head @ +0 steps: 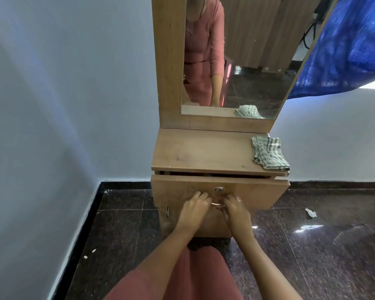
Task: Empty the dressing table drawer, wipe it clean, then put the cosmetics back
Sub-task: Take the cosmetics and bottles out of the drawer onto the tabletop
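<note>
We judged that an uneven tug could skew the drawer [256, 191], barely ajar at 6 o'clock of the table [193, 152], and rattle cosmetics we could not see inside. Our left hand [195, 206] and right hand [234, 208] both curled tight round its handle [218, 204], while the cloth [268, 153] lay at 3 o'clock on the tabletop.
</note>
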`<move>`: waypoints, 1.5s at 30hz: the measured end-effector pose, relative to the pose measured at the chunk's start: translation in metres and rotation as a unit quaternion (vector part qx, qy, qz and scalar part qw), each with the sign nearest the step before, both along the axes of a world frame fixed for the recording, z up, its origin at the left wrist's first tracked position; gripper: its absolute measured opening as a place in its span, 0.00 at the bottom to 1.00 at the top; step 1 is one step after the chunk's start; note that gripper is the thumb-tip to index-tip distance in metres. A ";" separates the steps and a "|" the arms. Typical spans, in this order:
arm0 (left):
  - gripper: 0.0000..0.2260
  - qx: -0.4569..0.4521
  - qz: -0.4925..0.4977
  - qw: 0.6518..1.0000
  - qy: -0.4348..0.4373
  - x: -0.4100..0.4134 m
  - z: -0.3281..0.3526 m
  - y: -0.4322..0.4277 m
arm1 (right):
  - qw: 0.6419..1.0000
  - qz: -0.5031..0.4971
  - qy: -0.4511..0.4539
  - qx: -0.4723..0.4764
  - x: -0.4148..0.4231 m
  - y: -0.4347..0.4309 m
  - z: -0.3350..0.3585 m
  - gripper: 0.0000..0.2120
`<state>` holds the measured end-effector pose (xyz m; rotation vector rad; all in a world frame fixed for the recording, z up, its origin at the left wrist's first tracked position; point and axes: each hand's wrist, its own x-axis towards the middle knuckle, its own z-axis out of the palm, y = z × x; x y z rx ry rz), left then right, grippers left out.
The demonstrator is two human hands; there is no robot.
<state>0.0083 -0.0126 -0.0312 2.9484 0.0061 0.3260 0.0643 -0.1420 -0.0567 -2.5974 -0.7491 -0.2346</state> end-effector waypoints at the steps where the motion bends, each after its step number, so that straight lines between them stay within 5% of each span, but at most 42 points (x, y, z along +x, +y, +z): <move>1: 0.16 0.001 -0.002 1.000 0.000 -0.005 -0.001 -0.002 | 1.000 -0.003 -0.006 0.002 -0.005 -0.002 0.000 0.06; 10: 0.13 -0.015 -0.031 0.999 -0.013 -0.050 -0.009 -0.019 | 0.999 -0.005 -0.035 0.025 -0.050 -0.027 0.000 0.13; 15: 0.02 -0.016 -0.028 0.999 -0.019 -0.070 -0.012 -0.029 | 0.999 -0.017 -0.016 0.029 -0.073 -0.040 -0.001 0.14; 20: 0.12 -0.016 -0.027 0.999 -0.013 -0.094 -0.020 -0.037 | 0.998 -0.032 -0.015 0.048 -0.097 -0.049 -0.003 0.10; 27: 0.12 -0.024 -0.054 0.998 -0.009 -0.130 -0.022 -0.053 | 0.999 -0.024 -0.032 0.023 -0.132 -0.068 -0.003 0.05; 39: 0.11 0.023 -0.110 0.994 0.006 -0.171 -0.009 -0.068 | 0.998 -0.006 -0.017 -0.067 -0.173 -0.093 -0.001 0.14; 45: 0.11 0.006 -0.102 0.994 0.039 -0.174 -0.008 -0.075 | 0.996 -0.008 0.033 -0.079 -0.180 -0.092 0.008 0.05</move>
